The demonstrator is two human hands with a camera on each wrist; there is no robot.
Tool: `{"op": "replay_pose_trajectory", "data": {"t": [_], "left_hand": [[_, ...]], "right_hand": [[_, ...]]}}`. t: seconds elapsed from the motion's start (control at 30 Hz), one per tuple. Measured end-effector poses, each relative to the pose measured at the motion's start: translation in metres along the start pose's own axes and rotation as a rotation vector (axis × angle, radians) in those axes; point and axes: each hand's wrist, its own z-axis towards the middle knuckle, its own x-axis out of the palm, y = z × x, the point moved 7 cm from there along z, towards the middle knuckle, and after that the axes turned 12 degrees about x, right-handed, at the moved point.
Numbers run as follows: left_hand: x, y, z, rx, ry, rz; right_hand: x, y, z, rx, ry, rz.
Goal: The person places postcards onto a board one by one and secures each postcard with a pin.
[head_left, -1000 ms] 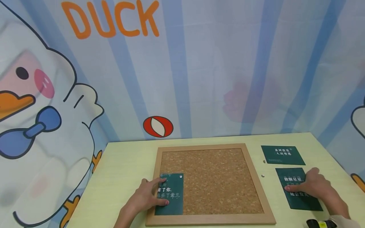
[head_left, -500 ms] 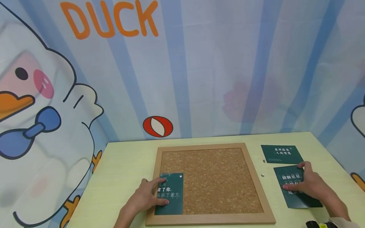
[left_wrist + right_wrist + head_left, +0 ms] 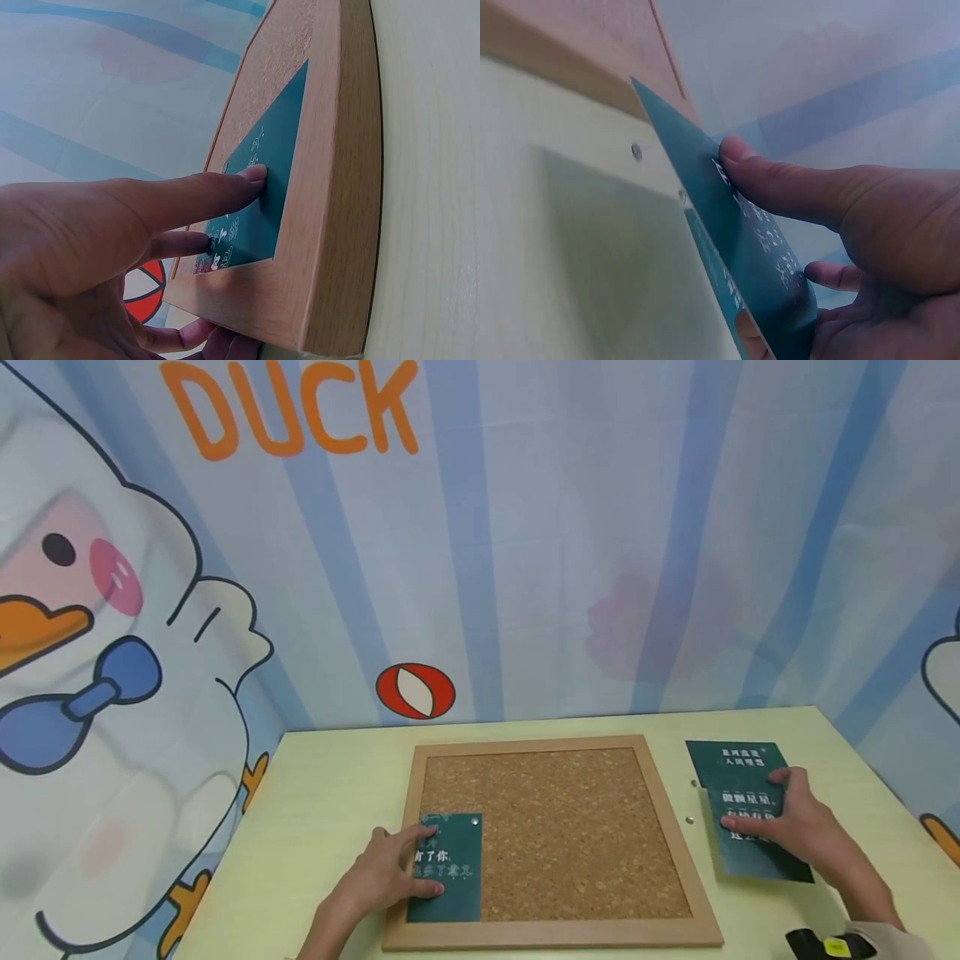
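A dark green card [image 3: 461,897] with white lettering lies in the near left corner of the framed corkboard [image 3: 577,843]. My left hand [image 3: 378,872] rests on it, thumb and index finger straight and spread apart on its left part. A small shiny pin [image 3: 475,821] sits at that card's upper right corner. To the right of the board, my right hand [image 3: 817,835] pinches a second green lettered card [image 3: 761,858]. In the right wrist view this held card [image 3: 727,217] is tilted and raised above the table, its shadow falling below.
A third green card [image 3: 720,756] lies behind the held card, partly overlapped by it. Between board and cards are a small pin [image 3: 689,820] and another pin [image 3: 693,783]. A duck-printed curtain [image 3: 540,552] hangs behind the pale table [image 3: 337,785].
My right hand has lifted the second card off the table and moved it left and farther back, over the third card's near edge. My left hand stays put on its card.
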Motion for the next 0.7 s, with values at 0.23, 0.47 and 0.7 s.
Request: {"op": "replay_pose_trajectory", "data": {"t": [0.23,0.47,0.7], "left_hand": [[-0.001,-0.001,0.000,0.003,-0.003,0.001],[-0.001,0.001,0.000,0.001,0.000,-0.006],[0.000,0.000,-0.001,0.004,-0.002,0.000]], "right_hand": [[0.019,0.040,-0.008,-0.092,-0.041,0.039],[0.060,0.083,-0.017,-0.123,-0.003,0.056],[0.102,0.118,-0.029,-0.174,0.023,0.078]]}}
